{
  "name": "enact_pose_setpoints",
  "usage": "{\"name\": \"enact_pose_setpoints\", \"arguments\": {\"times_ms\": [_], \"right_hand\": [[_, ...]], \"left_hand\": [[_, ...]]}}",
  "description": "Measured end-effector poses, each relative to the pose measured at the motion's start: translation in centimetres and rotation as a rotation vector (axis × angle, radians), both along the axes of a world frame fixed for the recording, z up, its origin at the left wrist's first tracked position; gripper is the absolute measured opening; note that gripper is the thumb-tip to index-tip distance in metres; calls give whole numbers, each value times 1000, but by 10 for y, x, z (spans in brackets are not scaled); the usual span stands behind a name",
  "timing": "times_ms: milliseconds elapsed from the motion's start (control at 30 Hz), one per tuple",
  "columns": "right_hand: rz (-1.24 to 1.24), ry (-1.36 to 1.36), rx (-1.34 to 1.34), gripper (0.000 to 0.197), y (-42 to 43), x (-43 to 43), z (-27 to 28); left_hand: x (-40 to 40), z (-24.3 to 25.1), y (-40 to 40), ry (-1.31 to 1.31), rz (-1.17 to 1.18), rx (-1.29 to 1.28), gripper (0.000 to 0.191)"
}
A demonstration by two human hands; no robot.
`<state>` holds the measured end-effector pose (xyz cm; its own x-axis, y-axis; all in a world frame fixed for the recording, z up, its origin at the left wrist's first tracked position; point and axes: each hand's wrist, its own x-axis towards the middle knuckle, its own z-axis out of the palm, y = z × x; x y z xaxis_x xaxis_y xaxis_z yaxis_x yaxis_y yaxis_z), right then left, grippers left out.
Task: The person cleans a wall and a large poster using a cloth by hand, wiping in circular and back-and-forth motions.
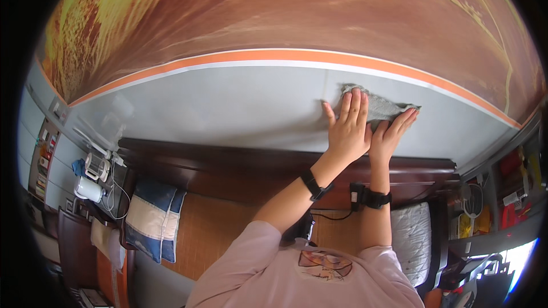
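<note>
A grey cloth (382,108) lies bunched against the light grey lower wall (239,102), just below an orange-and-white border strip (299,55). My left hand (349,126) presses on the cloth's left part with the palm towards the wall and the little finger spread out to the side. Beside it, my right hand (387,137) touches the cloth's lower right edge, fingers pointing up and right. The palms and some of the cloth under them are hidden. Each wrist wears a black strap.
A dark wooden headboard (257,162) runs along the wall below my hands. The bed carries a woven mat (214,231), blue-and-beige pillows (150,218) and a white quilted pillow (411,239). A white kettle (88,189) and cords stand at left. Shelves (488,205) hold assorted items at right.
</note>
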<state>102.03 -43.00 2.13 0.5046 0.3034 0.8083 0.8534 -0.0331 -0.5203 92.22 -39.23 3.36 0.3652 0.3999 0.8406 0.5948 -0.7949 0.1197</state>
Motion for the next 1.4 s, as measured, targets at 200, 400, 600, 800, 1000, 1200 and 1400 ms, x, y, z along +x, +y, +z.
{"name": "enact_pose_setpoints", "arguments": {"times_ms": [200, 400, 600, 800, 1000, 1200, 1400], "right_hand": [[34, 33, -87, 66, -21, 31, -5], [49, 48, -91, 71, -12, 20, -4], [83, -76, -97, 75, 24, -58, 2], [-8, -153, -106, 73, 87, -183, 15], [205, -187, -110, 64, 149, -324, 25], [296, -321, -151, 58, 173, -401, 25], [281, -298, -175, 54, 169, -397, 5]], "left_hand": [[38, -12, -10, -49, 8, -9, 75], [23, -16, 1, -75, 70, 94, 73], [-64, -9, 37, -98, 93, 58, 78], [-193, 10, 90, -92, 182, 48, 90], [-343, 26, 145, -49, 346, -30, 104], [-420, 4, 167, -171, 377, -180, 100], [-407, -26, 162, -232, 355, -247, 95]]}}
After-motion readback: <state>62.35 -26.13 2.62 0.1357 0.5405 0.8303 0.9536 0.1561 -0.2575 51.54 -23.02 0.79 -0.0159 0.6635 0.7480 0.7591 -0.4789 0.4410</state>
